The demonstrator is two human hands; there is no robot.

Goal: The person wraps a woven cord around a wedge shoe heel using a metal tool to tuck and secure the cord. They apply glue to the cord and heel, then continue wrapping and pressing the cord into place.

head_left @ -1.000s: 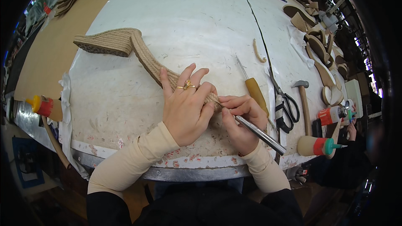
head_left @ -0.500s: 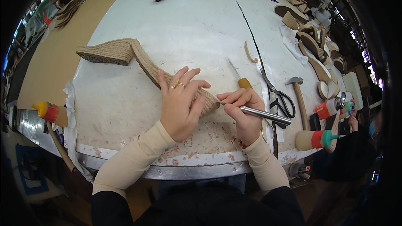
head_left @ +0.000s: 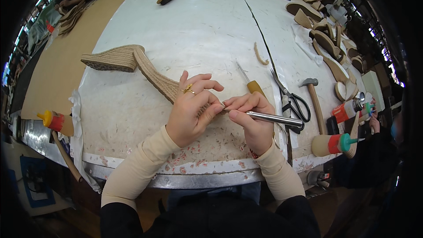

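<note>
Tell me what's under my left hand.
A braided tan sole runs under your left hand: it shows past the far side and in a patch beside the thumb. Whatever lies beneath the palm is covered.

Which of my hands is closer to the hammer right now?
Right. Your right hand is to the left of the hammer, with the scissors lying between them; your left hand is farther left, at the braided sole.
</note>
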